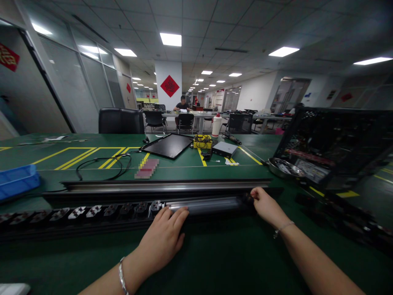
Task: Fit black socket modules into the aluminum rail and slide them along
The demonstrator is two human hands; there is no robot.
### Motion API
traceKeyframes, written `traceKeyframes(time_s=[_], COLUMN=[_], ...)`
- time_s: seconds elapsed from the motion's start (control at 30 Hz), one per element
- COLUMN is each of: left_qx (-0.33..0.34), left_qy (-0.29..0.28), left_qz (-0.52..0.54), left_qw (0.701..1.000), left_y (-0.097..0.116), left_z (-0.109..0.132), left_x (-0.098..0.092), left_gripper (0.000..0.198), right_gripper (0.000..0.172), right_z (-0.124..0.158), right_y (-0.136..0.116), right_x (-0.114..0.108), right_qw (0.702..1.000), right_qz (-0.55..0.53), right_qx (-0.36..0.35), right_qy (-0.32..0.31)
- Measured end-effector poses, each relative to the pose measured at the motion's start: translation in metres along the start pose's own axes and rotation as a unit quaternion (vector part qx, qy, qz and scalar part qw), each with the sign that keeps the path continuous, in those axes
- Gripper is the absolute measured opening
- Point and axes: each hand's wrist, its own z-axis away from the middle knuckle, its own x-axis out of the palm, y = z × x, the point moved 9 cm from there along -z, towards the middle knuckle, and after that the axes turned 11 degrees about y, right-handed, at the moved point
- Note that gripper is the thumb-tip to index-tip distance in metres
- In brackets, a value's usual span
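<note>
A long black rail (92, 215) with a row of small light modules lies across the green table (215, 262) in front of me. A translucent cover strip (208, 205) sits over its right part. My left hand (164, 239) lies on the rail with fingers stretched flat against the strip's left end. My right hand (265, 205) is closed around the strip's right end, fingers curled over the rail. A second long dark rail (166, 186) runs parallel just behind.
A blue bin (16, 180) is at the left edge, a black cable loop (101, 166) and a flat black panel (168, 145) lie further back. A black crate (334, 143) and metal bowl (281, 168) stand at right. A person sits at a far desk.
</note>
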Motion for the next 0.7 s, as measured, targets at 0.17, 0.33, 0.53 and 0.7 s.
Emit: traceKeyframes(time_s=[0.17, 0.33, 0.53, 0.7], left_qx=[0.001, 0.004, 0.003, 0.0], left_qy=[-0.002, 0.003, 0.004, -0.001], left_qz=[-0.003, -0.002, 0.001, -0.002], left_qw=[1.0, 1.0, 1.0, 1.0], left_y=[0.0001, 0.0006, 0.0009, 0.0009], left_z=[-0.0001, 0.0, 0.0, 0.0], left_x=[0.0004, 0.0, -0.0009, -0.0011], left_gripper=[0.055, 0.055, 0.055, 0.056], right_gripper=[0.015, 0.016, 0.015, 0.014], right_z=[0.0003, -0.0001, -0.0014, -0.0017], right_y=[-0.0006, 0.0019, 0.0049, 0.0077], right_x=[-0.0017, -0.0004, 0.0013, 0.0013], right_qw=[1.0, 1.0, 1.0, 1.0], right_qz=[0.0, -0.002, -0.004, -0.01], right_qx=[-0.003, -0.001, 0.006, 0.013], right_qy=[0.015, 0.013, 0.007, 0.004])
